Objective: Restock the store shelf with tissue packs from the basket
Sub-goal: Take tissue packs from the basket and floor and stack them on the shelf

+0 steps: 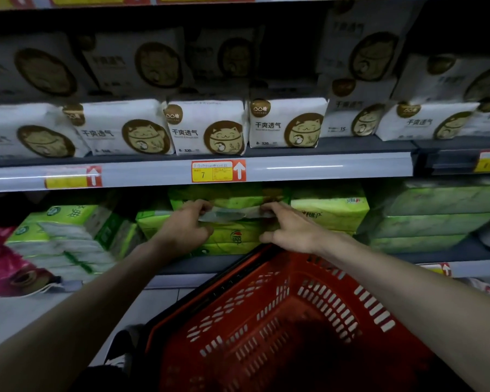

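While my left hand (186,227) and right hand (290,229) pinch the top strip of a green tissue pack (232,236) on the far shelf (323,168), the near red basket (280,321) looks empty, so I think I'm almost done.

left hand (186,229): bare, no glove, ring or watch seen | right hand (290,232): bare, likewise unadorned | forearms: both uncovered up to the frame edge, no sleeve or cuff in view | markings: none seen in the dim light
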`<act>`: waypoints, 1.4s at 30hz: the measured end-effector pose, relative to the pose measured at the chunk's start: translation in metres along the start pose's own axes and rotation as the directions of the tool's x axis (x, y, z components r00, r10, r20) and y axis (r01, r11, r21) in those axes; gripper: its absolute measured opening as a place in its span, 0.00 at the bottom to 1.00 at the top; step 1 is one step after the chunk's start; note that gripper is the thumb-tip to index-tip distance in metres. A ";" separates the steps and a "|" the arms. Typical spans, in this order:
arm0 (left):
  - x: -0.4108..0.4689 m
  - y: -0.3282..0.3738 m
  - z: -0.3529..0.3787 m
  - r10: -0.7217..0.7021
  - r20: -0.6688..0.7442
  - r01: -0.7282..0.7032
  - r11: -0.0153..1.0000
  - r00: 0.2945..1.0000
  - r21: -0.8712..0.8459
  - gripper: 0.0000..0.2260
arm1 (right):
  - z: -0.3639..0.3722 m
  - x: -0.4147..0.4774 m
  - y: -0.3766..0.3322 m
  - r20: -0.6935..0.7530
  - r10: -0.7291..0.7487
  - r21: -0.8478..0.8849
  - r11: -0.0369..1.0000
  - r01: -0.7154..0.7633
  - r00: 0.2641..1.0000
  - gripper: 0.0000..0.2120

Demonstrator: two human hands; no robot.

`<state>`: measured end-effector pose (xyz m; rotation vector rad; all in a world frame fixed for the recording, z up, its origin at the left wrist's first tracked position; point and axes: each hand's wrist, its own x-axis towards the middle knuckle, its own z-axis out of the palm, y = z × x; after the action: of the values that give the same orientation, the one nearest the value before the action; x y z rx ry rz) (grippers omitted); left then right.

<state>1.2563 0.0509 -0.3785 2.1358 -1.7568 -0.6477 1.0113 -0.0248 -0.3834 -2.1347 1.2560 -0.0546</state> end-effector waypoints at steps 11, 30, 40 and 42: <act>-0.014 0.071 0.044 0.061 0.039 -0.060 0.998 0.997 -0.026 0.15 | -0.047 -0.043 0.099 -0.066 0.338 0.010 0.941 -0.338 0.939 0.19; 0.045 0.200 0.125 -0.002 0.228 -0.056 0.968 0.974 0.247 0.22 | -0.054 -0.049 0.147 0.063 0.413 0.247 0.876 -0.415 0.909 0.33; 0.053 0.269 0.155 0.026 0.288 -0.106 0.957 0.957 0.269 0.16 | -0.079 -0.095 0.217 0.043 0.666 0.946 0.212 -0.244 0.745 0.11; 0.061 0.286 0.173 0.049 0.327 -0.117 0.975 0.944 0.191 0.16 | -0.092 -0.103 0.231 0.068 0.677 0.997 -0.027 -0.068 0.733 0.15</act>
<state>0.9349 -0.0591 -0.3926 2.1712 -2.1602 -0.8636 0.7464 -0.0660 -0.4097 -0.4115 1.3825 -0.9684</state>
